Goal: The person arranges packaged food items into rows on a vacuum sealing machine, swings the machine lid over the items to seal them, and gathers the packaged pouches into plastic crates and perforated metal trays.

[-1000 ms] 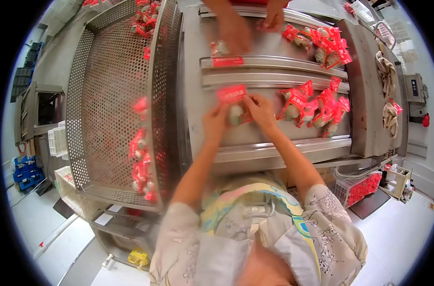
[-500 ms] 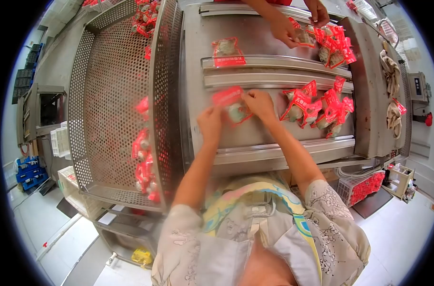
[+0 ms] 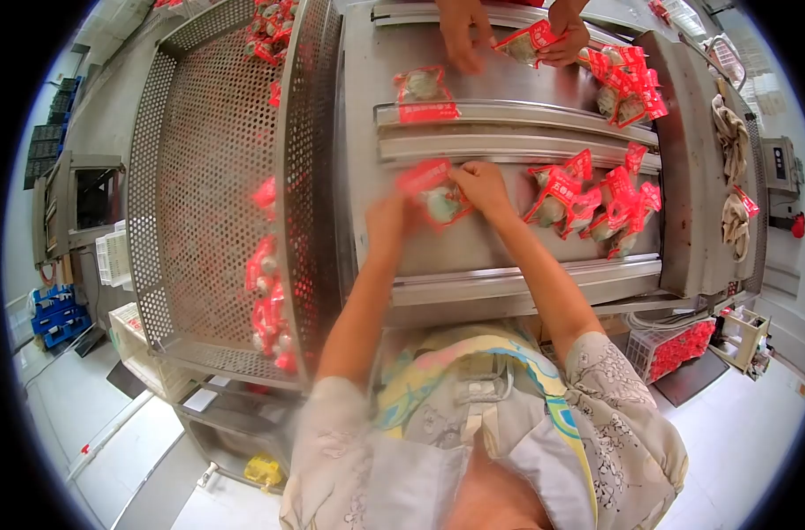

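Note:
A red-and-clear plastic food packet (image 3: 444, 205) with pale, rounded contents lies low over the steel worktop (image 3: 517, 238). My right hand (image 3: 484, 187) pinches its right edge. My left hand (image 3: 387, 223) is at the packet's left side; its fingers are smeared by motion, so their grip cannot be made out. Another such packet (image 3: 423, 93) lies flat beyond a metal rail. To the right of my right hand sit several filled packets (image 3: 557, 196) in a loose group.
Across the worktop, another person's hands (image 3: 561, 35) handle a packet (image 3: 528, 44) beside a pile of packets (image 3: 628, 84). On the left stands a perforated metal tray (image 3: 208, 150) with several packets along its right wall. Metal rails (image 3: 517, 146) cross the worktop; cloths (image 3: 734, 221) hang at right.
My left hand has shifted slightly left and blurred, while my right hand stays at the packet. The other person's hands have moved and now hold up a packet.

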Tool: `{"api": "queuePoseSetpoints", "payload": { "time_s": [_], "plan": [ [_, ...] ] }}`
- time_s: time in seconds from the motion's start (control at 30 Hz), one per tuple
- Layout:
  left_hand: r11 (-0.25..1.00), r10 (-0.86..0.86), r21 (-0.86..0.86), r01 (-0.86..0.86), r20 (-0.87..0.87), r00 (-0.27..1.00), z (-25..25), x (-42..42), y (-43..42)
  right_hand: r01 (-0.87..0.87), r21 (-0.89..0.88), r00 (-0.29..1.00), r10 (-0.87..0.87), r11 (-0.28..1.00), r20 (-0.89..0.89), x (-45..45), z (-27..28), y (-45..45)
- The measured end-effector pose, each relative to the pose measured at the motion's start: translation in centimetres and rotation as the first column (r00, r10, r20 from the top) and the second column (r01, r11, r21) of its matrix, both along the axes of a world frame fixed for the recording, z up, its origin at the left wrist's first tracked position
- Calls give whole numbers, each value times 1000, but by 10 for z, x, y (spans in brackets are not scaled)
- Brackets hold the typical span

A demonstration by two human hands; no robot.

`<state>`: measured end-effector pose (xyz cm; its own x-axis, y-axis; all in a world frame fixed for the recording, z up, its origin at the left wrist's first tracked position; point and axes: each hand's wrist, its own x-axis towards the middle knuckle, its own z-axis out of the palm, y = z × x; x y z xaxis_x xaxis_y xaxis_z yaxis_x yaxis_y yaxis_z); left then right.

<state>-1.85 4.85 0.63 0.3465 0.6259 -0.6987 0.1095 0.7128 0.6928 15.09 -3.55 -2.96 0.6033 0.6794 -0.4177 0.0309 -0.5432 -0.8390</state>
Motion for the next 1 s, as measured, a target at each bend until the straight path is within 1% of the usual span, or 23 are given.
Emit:
{"api": "queuePoseSetpoints", "payload": {
  "time_s": [0.07, 0.17, 0.27, 0.3, 0.37, 0.4, 0.43, 0.47, 0.57, 0.67, 0.77, 0.8, 0.83, 0.9, 0.93, 1.0],
  "plan": [
    [1000, 4, 29, -4, -4, 1000, 0, 8, 7, 91, 32, 996, -92, 995, 10, -2, 4, 5],
    [989, -109, 88, 122, -139, 984, -4, 23, 18, 170, 52, 984, -172, 984, 35, -4, 13, 2],
    [931, -133, 317, 183, -173, 976, 11, 24, 12, 178, 199, 978, -195, 964, 69, -4, -2, -4],
    [869, -84, 467, 162, -184, 979, -1, 23, 9, 191, 156, 979, -199, 969, 37, -4, 3, -6],
    [674, 17, 728, 127, -186, 982, -34, 19, 3, 212, 68, 977, -211, 975, -29, -6, 23, -8],
    [680, 13, 717, 153, -220, 975, -31, 18, 2, 179, 103, 957, -198, 978, 211, -6, 38, -4],
    [686, 9, 705, 180, -255, 967, -25, 17, 0, 140, 129, 880, -184, 982, 439, -6, 57, 0],
    [692, 1, 691, 208, -289, 957, -20, 17, -1, 99, 145, 749, -169, 985, 640, -7, 65, 2],
    [690, -22, 672, 268, -351, 936, -11, 20, 2, -37, 156, 672, -91, 987, 735, 3, 60, 20],
    [731, -11, 642, 230, -326, 945, -22, 20, 4, -48, 106, 754, -33, 993, 656, 8, 63, 25],
    [658, 44, 723, 211, -317, 947, -14, 19, -1, 23, 360, 818, -224, 933, 529, 6, 61, 16],
    [581, 81, 777, 242, -351, 933, -5, 20, -6, 31, 437, 846, -257, 899, 468, 7, 56, 9],
    [358, 190, 883, 305, -388, 902, 7, 23, -13, 7, 406, 845, -222, 914, 486, 8, 56, -5],
    [395, 29, 891, 224, -256, 966, 21, 34, -28, -37, 342, 847, -152, 939, 510, -1, 58, -38],
    [367, -105, 894, 256, -233, 967, 19, 46, -36, -88, 282, 812, -96, 955, 576, -3, 55, -56],
    [293, -355, 907, 302, -190, 915, 12, 80, -57, -185, 157, 727, 28, 970, 686, -3, 47, -88]
  ]
}}
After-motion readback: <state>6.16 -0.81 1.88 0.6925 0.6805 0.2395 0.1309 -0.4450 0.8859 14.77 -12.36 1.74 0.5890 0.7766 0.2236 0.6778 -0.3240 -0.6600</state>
